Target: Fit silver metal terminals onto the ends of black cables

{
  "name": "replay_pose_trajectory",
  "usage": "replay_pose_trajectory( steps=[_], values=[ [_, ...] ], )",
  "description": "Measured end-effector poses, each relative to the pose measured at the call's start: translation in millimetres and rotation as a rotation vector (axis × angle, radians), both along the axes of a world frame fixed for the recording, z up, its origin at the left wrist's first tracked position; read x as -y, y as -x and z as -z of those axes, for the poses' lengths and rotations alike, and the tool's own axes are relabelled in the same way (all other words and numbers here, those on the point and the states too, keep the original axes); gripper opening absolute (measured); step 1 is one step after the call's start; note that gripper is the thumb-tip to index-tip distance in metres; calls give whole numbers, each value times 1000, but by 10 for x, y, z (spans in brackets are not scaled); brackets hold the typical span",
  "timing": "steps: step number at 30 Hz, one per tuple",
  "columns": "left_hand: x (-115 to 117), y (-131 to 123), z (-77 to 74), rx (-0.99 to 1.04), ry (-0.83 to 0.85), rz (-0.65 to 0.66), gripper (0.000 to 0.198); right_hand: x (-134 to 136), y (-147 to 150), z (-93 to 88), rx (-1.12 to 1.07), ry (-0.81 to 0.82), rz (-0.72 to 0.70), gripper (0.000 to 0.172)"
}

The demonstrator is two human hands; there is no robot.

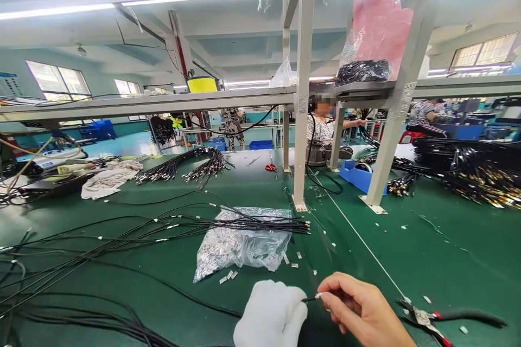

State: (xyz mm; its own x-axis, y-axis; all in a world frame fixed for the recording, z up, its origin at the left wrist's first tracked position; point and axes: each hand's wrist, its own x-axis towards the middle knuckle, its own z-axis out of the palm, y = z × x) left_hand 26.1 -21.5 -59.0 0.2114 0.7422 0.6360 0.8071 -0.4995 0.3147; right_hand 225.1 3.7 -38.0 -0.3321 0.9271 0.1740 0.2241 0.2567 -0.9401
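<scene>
My left hand [271,314], in a white glove, is closed around a black cable [203,303] near its end. The cable's tip pokes out to the right of the glove. My bare right hand [358,306] pinches that tip between thumb and forefinger, where a small whitish and orange bit shows. Beyond my hands lies a clear plastic bag [240,244] of small silvery pieces, with a bundle of black cables [260,223] across it. Several loose metal pieces [228,276] lie beside the bag. Pliers [425,317] with black and red handles rest to the right of my right hand.
More black cables [101,320] spread over the green table [366,260] at left. White shelf posts [303,119] rise from it. Farther back are red-handled scissors [271,167], a blue tape dispenser [358,176], cable piles [468,168] and a cloth [109,179]. A co-worker [325,124] sits opposite.
</scene>
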Motion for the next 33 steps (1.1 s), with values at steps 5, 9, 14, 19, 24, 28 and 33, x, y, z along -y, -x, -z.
replay_pose_trajectory(
  steps=[5,9,14,19,24,28,33],
  values=[
    [-11,-6,11,-123,2,-54,16,-2,19,42,18,108,-3,35],
    [-2,-23,-6,-151,35,-125,14,-7,68,51,-142,282,-5,50],
    [1,-26,61,-108,11,-94,15,66,148,47,-67,92,20,51],
    [-2,-12,83,-85,64,-64,15,135,226,62,-144,41,109,58],
    [18,4,-34,32,178,-3,23,113,190,64,-212,104,116,65],
    [39,-4,-72,66,193,-4,27,74,121,92,-117,80,57,61],
    [22,-24,-82,93,156,0,35,66,89,100,-17,44,65,50]
  ],
)
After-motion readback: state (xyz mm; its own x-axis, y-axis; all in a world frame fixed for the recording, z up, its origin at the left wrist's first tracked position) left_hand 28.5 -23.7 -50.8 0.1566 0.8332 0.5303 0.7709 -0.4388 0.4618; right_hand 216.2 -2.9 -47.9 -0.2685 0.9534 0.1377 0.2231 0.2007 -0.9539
